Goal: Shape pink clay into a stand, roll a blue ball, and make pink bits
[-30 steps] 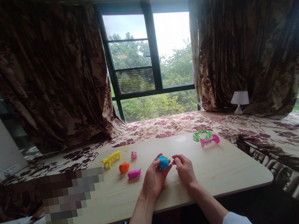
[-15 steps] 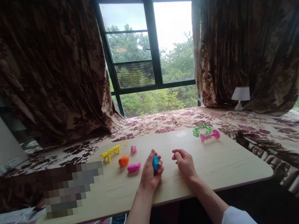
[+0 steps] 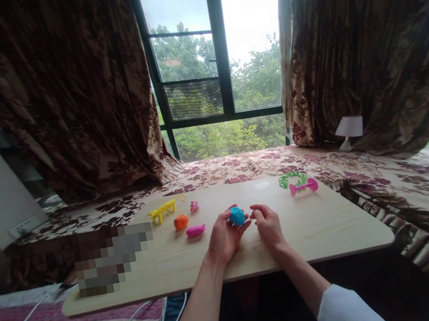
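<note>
A rounded blue lump of modelling clay (image 3: 237, 216) rests in my left hand (image 3: 225, 238), the fingers curled up around its sides and its top exposed. My right hand (image 3: 268, 226) is just to the right of it, over the table, with fingers bent inward and the thumb close to the index finger. Whether anything small is pinched there cannot be made out. Left of my hands lie a pink clay-like roll (image 3: 195, 231), an orange lump (image 3: 181, 221), a small pink figure (image 3: 193, 206) and a yellow four-legged animal figure (image 3: 162, 211) with a long curled tail.
The light wooden table (image 3: 313, 237) has rounded corners. At its far right are a pink dumbbell-shaped toy (image 3: 303, 186) and a green openwork ring (image 3: 284, 180). A blurred-out patch covers the left end. Beyond stand a small lamp (image 3: 349, 127) and floral curtains (image 3: 96, 92).
My left hand has turned palm-up and shows more of the blue clay. The two hands have come closer together, and the whole view has shifted slightly.
</note>
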Tool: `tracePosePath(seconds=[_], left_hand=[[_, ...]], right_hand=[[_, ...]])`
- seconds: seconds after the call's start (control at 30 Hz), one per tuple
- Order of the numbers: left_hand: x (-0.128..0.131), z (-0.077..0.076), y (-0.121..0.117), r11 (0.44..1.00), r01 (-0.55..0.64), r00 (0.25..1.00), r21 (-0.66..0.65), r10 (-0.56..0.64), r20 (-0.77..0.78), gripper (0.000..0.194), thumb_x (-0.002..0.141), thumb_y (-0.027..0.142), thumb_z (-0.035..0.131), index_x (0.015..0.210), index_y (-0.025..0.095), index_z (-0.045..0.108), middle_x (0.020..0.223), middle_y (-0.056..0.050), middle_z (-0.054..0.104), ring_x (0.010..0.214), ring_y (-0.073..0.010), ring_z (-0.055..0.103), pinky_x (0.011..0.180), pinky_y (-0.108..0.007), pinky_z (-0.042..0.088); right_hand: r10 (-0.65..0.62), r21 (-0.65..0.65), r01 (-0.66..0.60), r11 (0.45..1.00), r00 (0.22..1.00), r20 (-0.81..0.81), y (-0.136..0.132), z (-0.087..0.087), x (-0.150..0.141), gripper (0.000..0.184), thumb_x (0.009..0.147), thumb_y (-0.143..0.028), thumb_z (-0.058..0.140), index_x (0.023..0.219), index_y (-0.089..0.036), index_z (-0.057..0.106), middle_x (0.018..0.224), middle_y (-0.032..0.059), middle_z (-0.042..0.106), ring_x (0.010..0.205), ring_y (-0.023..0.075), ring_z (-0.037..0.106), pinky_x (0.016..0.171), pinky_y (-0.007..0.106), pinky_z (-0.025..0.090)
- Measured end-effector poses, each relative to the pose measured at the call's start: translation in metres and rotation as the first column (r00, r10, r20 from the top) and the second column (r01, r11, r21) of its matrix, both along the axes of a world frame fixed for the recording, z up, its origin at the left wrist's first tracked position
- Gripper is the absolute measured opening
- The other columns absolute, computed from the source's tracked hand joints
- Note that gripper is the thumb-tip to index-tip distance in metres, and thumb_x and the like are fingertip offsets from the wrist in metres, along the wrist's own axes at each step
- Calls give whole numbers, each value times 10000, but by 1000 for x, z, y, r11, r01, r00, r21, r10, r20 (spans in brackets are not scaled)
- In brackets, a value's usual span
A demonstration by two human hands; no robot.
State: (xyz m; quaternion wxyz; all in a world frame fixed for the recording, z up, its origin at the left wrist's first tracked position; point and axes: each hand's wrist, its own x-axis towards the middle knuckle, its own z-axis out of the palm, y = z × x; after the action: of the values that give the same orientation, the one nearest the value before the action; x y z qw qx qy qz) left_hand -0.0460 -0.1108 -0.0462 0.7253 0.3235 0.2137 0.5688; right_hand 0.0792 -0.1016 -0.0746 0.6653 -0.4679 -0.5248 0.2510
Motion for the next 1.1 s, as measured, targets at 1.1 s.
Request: tracePosePath(seconds=[1.1], left_hand=[[-20, -23, -54, 671, -45, 125, 740, 738, -663, 145, 741, 224, 536, 839, 268, 633, 945, -67, 570, 948, -260, 462, 908, -384, 299]], right_hand=[[67, -19, -72, 997, 765, 641, -6, 18, 39, 200, 778, -198, 499, 876, -184, 673, 937, 97, 664, 948, 231, 572, 876, 375, 398]])
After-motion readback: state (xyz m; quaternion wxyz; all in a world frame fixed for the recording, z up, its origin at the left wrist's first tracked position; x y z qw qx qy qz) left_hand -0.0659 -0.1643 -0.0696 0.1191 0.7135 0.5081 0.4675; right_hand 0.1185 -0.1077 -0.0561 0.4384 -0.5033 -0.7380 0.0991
